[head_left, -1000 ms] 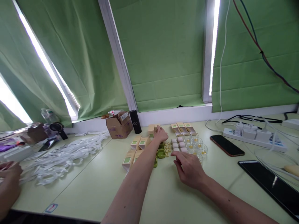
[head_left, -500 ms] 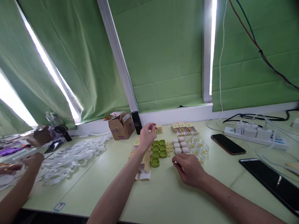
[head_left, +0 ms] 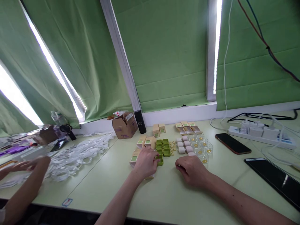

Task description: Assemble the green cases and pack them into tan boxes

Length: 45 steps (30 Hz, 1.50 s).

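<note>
My left hand (head_left: 147, 161) is at the nearest of the green square trays (head_left: 167, 152), its fingers bent at that tray's left edge. Small kraft boxes (head_left: 140, 142) with green labels lie behind and beside it. My right hand (head_left: 191, 170) rests on the table with curled fingers; what they hold, if anything, is hidden. Just beyond it are white and pinkish rounded pieces (head_left: 181, 150) in columns, and clear cups (head_left: 208, 148) with yellow centres. Small beige pieces (head_left: 172, 146) sit between the trays and the rounded pieces.
Two kraft boxes (head_left: 156, 130) and a black cylinder (head_left: 140, 122) stand behind, near a cardboard box (head_left: 124, 125). Phones (head_left: 232, 143) and a power strip (head_left: 260, 134) lie right. White straps (head_left: 79, 156) and another person's arm (head_left: 28, 187) are left.
My left hand has come down and nearer, from the kraft boxes at the back to the nearest green tray. My right hand has barely moved. The view has shifted slightly.
</note>
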Each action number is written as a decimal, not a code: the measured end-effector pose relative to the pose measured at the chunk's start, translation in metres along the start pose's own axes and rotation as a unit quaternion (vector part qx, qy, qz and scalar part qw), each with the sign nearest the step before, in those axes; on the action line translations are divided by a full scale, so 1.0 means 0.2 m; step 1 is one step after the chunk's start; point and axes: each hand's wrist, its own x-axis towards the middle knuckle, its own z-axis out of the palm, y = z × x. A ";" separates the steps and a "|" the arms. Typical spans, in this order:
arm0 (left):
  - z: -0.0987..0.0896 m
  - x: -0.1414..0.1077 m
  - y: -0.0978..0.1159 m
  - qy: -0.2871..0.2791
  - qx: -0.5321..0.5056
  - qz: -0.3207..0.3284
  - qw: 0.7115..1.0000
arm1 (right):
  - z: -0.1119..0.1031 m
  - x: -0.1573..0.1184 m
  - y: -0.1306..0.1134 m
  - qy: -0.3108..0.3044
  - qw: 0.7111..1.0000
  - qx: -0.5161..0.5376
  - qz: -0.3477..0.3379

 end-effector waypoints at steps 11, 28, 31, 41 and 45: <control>0.00 -0.01 0.01 -0.059 0.047 0.039 0.996 | 0.00 0.00 -0.01 -0.022 0.999 0.015 0.020; -0.09 0.11 0.26 0.122 0.003 0.243 0.962 | 0.00 0.03 0.02 0.179 0.964 0.184 0.072; -0.10 0.15 0.24 0.161 -0.038 0.249 0.954 | 0.00 0.04 0.02 0.215 0.943 0.236 0.094; 0.10 0.12 0.18 0.212 -0.117 0.214 0.946 | -0.03 0.03 0.00 0.198 0.939 0.266 0.092; 0.15 0.13 0.17 0.228 -0.210 0.150 0.939 | -0.04 0.02 0.00 0.176 0.950 0.241 0.095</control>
